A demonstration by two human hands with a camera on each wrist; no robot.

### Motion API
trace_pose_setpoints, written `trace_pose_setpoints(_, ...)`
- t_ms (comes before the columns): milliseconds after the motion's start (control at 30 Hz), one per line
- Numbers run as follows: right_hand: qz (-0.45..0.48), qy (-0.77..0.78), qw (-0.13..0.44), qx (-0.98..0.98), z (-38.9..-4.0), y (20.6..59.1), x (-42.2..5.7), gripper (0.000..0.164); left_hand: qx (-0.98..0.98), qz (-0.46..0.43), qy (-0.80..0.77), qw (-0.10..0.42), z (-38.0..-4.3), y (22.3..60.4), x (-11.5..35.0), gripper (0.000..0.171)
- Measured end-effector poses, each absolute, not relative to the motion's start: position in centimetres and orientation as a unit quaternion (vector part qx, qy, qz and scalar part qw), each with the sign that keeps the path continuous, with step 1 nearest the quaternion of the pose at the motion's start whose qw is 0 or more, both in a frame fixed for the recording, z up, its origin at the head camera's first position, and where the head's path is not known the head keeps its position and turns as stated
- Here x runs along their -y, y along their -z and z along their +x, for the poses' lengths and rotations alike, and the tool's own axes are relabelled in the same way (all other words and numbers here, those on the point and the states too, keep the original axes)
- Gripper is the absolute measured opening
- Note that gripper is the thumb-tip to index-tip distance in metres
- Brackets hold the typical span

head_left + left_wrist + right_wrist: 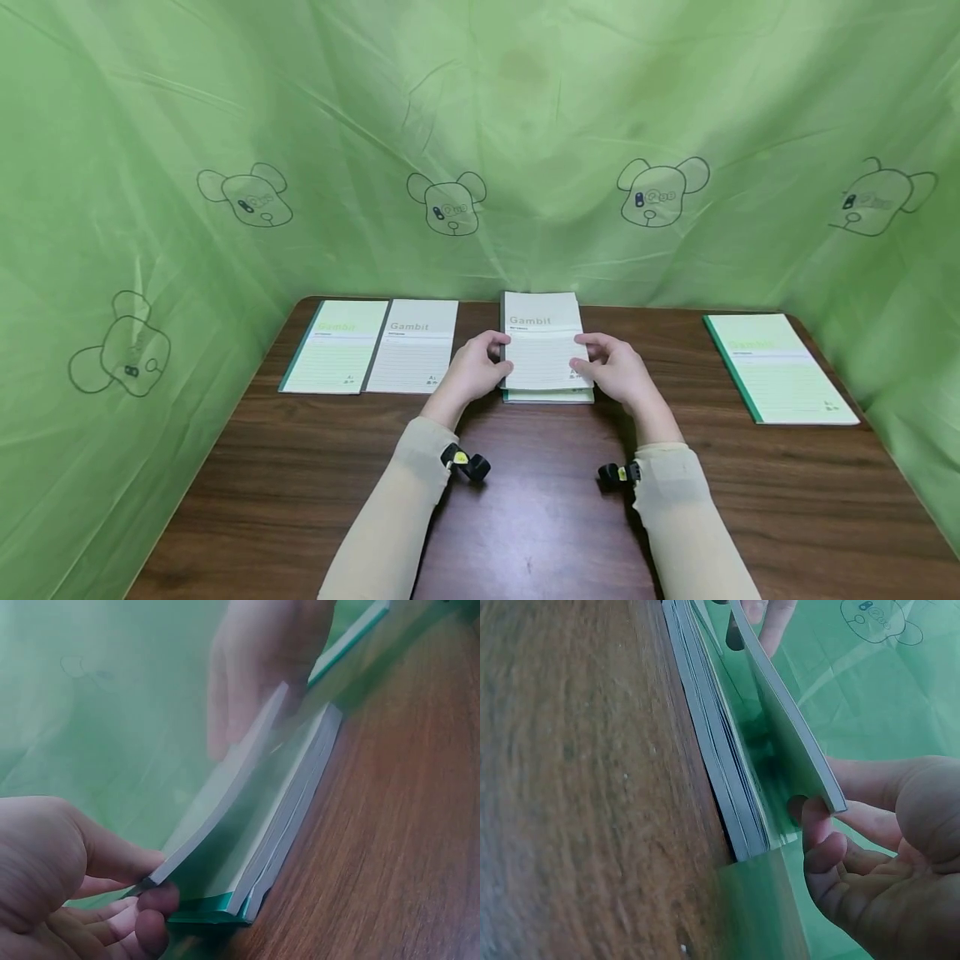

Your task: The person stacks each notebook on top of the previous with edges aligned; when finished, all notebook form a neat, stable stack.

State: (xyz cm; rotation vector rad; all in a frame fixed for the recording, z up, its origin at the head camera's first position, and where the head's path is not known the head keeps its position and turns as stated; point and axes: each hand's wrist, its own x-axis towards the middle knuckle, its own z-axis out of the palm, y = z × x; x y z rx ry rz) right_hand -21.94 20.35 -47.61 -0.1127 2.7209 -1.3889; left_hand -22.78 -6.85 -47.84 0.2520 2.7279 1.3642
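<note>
Both hands hold one grey-covered Gambit notebook (542,354) by its two side edges, at the middle back of the table. The left hand (472,368) pinches the dark spine side, thumb on top and fingers below. On the opposite edge, the right hand (618,373) grips in the same way. Under it lies a small stack of notebooks (549,397), the top one pale green with a green spine. Both wrist views show the held notebook (225,787) raised over the stack (712,742), with a gap between them and its pages slightly bowed.
To the left, a pale green notebook (335,354) and a grey notebook (412,354) lie side by side. Another green notebook (787,371) rests near the right edge of the brown wooden table (525,517). Green sheeting (525,100) with bear drawings hangs behind and on both sides.
</note>
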Motion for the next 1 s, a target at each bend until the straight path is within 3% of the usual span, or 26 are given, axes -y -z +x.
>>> trace_pose_setpoints(467, -0.032, 0.456, 0.089, -0.885, -21.9, 47.8, -20.9, 0.054, -0.903, 0.089, -0.416, 0.062, -23.0, 48.3, 7.1, 0.046)
trace_pose_setpoints(1000, -0.042, 0.416, 0.084, -0.904, -21.4, 46.7, -21.7, 0.052, -0.9, 0.089, -0.416, 0.09, -23.2, 48.9, 6.8, 0.055)
